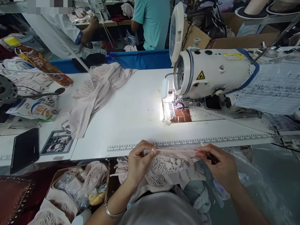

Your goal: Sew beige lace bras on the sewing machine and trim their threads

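Between my two hands a pale pink lace garment (168, 165) is stretched by its top edge, along the front rim of the sewing table. My left hand (142, 159) pinches one end of that edge between thumb and fingers. The other end is pinched in my right hand (220, 165), which also has a small dark object against the palm that I cannot make out. Below the edge the lace hangs over my lap. The ruler strip (187, 143) printed on the table runs just behind the held edge. A lit sewing machine (211, 72) stands beyond my right hand.
Another pale garment (98, 90) lies bunched on the table at left. Near it are a drink bottle (39, 61), a carton (34, 109) and a phone (25, 150). A box of lace pieces (79, 184) sits below. Two people work across the blue divider (140, 59).
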Demonstrator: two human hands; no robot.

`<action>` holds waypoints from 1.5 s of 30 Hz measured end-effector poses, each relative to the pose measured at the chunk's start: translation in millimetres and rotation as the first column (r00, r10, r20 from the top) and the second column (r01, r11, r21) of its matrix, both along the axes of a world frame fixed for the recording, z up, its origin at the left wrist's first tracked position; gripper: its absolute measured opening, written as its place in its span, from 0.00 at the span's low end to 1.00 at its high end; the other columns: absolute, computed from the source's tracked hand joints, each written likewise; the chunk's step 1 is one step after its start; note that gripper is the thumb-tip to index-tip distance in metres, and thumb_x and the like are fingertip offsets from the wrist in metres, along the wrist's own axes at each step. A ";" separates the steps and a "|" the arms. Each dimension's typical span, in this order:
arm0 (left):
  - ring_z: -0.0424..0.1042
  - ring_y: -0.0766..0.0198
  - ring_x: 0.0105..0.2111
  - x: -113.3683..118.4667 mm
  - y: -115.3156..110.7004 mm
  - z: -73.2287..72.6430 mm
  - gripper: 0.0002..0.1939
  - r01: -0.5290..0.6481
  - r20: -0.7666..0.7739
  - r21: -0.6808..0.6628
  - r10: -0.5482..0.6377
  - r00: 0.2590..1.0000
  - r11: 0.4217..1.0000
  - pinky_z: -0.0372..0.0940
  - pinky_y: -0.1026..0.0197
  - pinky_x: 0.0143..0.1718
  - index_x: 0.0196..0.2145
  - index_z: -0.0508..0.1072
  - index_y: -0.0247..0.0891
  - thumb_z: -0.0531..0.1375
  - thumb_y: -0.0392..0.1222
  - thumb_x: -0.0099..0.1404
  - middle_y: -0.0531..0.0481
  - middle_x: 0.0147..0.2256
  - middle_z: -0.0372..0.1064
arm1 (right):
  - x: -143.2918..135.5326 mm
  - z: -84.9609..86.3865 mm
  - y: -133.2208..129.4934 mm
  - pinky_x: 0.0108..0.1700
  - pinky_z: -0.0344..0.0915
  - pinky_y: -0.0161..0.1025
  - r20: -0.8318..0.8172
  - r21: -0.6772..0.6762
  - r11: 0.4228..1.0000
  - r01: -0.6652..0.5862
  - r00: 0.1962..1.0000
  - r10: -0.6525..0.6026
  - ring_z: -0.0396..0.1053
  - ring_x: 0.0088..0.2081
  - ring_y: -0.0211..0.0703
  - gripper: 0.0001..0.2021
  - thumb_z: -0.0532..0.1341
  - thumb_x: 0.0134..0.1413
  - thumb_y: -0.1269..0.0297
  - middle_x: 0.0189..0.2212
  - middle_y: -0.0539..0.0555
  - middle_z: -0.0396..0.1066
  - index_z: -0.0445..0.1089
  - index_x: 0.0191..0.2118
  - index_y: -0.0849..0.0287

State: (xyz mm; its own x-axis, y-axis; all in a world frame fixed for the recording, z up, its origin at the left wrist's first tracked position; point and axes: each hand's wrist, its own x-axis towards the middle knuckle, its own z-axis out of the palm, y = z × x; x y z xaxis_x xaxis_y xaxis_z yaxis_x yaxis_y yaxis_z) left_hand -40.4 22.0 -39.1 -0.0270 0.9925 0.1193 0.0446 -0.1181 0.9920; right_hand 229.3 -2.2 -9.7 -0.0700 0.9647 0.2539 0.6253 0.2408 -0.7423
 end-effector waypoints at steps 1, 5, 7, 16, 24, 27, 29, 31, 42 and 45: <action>0.72 0.62 0.34 0.4 -0.1 -0.7 0.07 -0.002 0.019 -0.015 0.002 1.000 1.000 0.68 0.61 0.35 0.29 0.80 0.40 0.71 0.45 0.59 0.49 0.30 0.75 | 0.4 2.2 1.3 0.24 0.63 0.35 -0.009 -0.009 1.000 -0.013 1.000 0.013 0.68 0.22 0.38 0.07 0.62 0.64 0.60 0.24 0.49 0.73 0.75 0.34 0.51; 0.72 0.61 0.34 2.1 -2.4 -4.5 0.08 0.039 0.105 -0.075 -0.031 0.994 0.996 0.69 0.59 0.38 0.29 0.80 0.40 0.72 0.45 0.58 0.49 0.30 0.75 | 9.6 8.6 7.0 0.21 0.57 0.36 -0.119 -0.107 0.988 -0.109 0.988 0.097 0.60 0.20 0.36 0.10 0.62 0.63 0.59 0.23 0.50 0.69 0.76 0.30 0.52; 0.72 0.60 0.34 1.4 -2.9 -6.6 0.08 0.073 0.148 -0.064 -0.062 0.987 0.995 0.69 0.58 0.39 0.29 0.80 0.40 0.72 0.46 0.59 0.49 0.30 0.74 | 18.3 10.9 9.6 0.22 0.58 0.37 -0.211 -0.165 0.971 -0.173 0.968 0.136 0.59 0.21 0.37 0.11 0.63 0.62 0.57 0.23 0.50 0.68 0.75 0.29 0.52; 0.69 0.55 0.48 19.2 4.5 17.9 0.22 0.626 -0.106 0.107 -0.617 0.780 0.772 0.67 0.54 0.49 0.46 0.76 0.37 0.72 0.51 0.59 0.41 0.45 0.70 | -12.0 41.4 7.3 0.23 0.57 0.35 -0.274 -0.369 0.859 -0.355 0.925 0.265 0.58 0.21 0.34 0.10 0.63 0.60 0.63 0.24 0.49 0.64 0.72 0.27 0.55; 0.67 0.66 0.33 41.0 5.1 17.6 0.09 0.616 0.002 0.118 -0.621 0.784 0.779 0.63 0.66 0.35 0.29 0.73 0.35 0.65 0.36 0.67 0.49 0.31 0.67 | -6.8 13.4 2.8 0.28 0.60 0.34 -0.216 -0.305 0.861 -0.408 0.910 0.354 0.65 0.27 0.36 0.03 0.60 0.63 0.68 0.30 0.49 0.69 0.64 0.41 0.53; 0.67 0.67 0.32 37.6 9.9 20.2 0.10 0.612 0.064 0.052 -0.614 0.787 0.789 0.63 0.66 0.35 0.28 0.73 0.35 0.65 0.39 0.67 0.50 0.30 0.67 | 10.2 5.5 3.8 0.29 0.59 0.34 -0.262 -0.265 0.838 -0.477 0.872 0.414 0.65 0.28 0.37 0.04 0.54 0.68 0.67 0.32 0.50 0.69 0.65 0.42 0.52; 0.67 0.67 0.32 37.1 11.6 22.3 0.12 0.610 0.068 0.045 -0.612 0.788 0.791 0.62 0.66 0.34 0.27 0.73 0.35 0.65 0.41 0.67 0.49 0.30 0.67 | 14.8 6.3 5.9 0.31 0.61 0.34 -0.279 -0.249 0.811 -0.529 0.841 0.463 0.67 0.31 0.37 0.07 0.53 0.69 0.66 0.34 0.51 0.70 0.68 0.41 0.52; 0.67 0.67 0.32 37.8 11.8 23.1 0.13 0.608 0.070 0.039 -0.609 0.790 0.793 0.62 0.66 0.34 0.27 0.73 0.34 0.65 0.42 0.67 0.49 0.29 0.67 | 15.1 9.6 8.0 0.33 0.63 0.34 -0.292 -0.251 0.787 -0.564 0.819 0.494 0.69 0.33 0.38 0.05 0.56 0.69 0.63 0.35 0.52 0.70 0.70 0.41 0.52; 0.75 0.62 0.40 38.3 10.4 22.8 0.11 0.629 0.151 -0.010 -0.621 0.769 0.777 0.69 0.63 0.42 0.27 0.72 0.35 0.65 0.37 0.66 0.44 0.37 0.75 | 15.8 24.7 8.9 0.23 0.56 0.34 -0.169 -0.127 0.902 -0.412 0.905 0.389 0.58 0.21 0.33 0.10 0.57 0.68 0.60 0.33 0.53 0.72 0.69 0.34 0.55; 0.76 0.63 0.37 38.5 7.7 23.0 0.11 0.633 0.173 -0.082 -0.614 0.770 0.770 0.69 0.65 0.38 0.27 0.71 0.35 0.64 0.37 0.67 0.45 0.35 0.76 | 14.2 23.9 7.9 0.22 0.54 0.34 -0.186 -0.156 0.920 -0.358 0.926 0.329 0.56 0.20 0.32 0.11 0.57 0.69 0.60 0.29 0.52 0.71 0.67 0.33 0.55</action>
